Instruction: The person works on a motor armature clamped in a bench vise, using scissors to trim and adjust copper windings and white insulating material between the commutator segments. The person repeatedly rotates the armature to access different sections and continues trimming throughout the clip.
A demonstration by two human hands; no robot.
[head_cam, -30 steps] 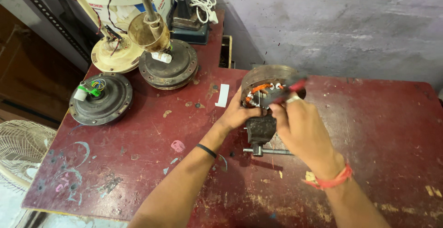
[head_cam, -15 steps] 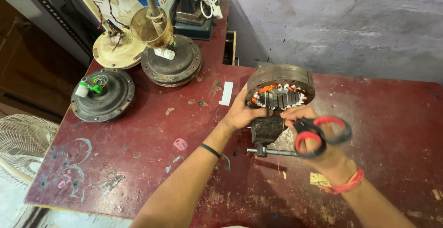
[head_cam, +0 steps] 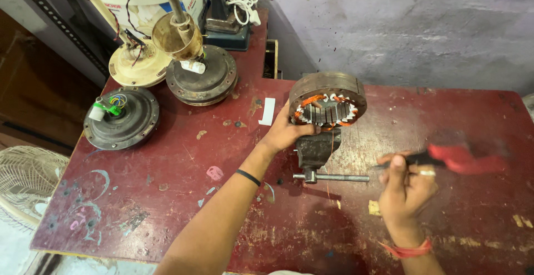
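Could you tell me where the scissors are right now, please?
In the head view the red-handled scissors are in the right hand, over the red table, right of the vise.

Round rusty motor stator with copper-orange windings and white insulation, standing on edge, clamped above a small dark vise, gripped at its lower left rim by the left hand. Red-handled scissors, blurred, lying roughly level in the right hand, well right of the stator.
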